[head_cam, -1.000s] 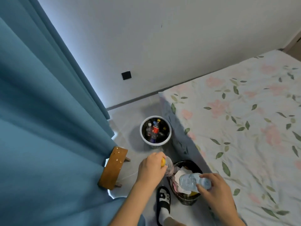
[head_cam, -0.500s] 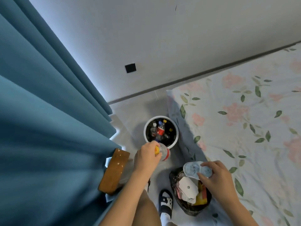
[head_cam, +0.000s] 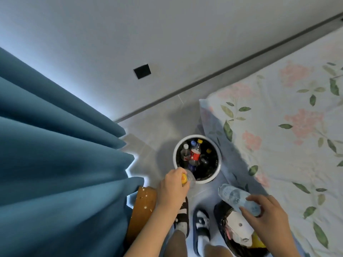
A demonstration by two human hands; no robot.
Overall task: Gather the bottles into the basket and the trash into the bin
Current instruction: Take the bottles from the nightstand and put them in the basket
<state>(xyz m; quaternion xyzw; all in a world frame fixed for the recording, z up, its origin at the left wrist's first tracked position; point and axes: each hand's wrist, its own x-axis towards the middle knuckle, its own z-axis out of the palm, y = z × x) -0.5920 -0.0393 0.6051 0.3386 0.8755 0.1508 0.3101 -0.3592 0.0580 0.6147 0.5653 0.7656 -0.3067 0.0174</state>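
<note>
Fingers (head_cam: 249, 212) round clear bottle (head_cam: 235, 198), bed (head_cam: 278, 127) alongside, curtain (head_cam: 55, 154) opposite.

In my left hand (head_cam: 173, 188), a clear bottle with a yellow cap (head_cam: 187, 179) hangs at the 7 o'clock edge of the white-rimmed basket (head_cam: 219, 160), which stands on the floor lined in black and holds several upright bottles (head_cam: 194, 154). My right hand (head_cam: 267, 217) grips a clear, pale-blue bottle (head_cam: 237, 198) lying tilted above the dark bin (head_cam: 219, 210), at 5 o'clock from the basket, with white paper and yellow trash (head_cam: 241, 230) inside.
</note>
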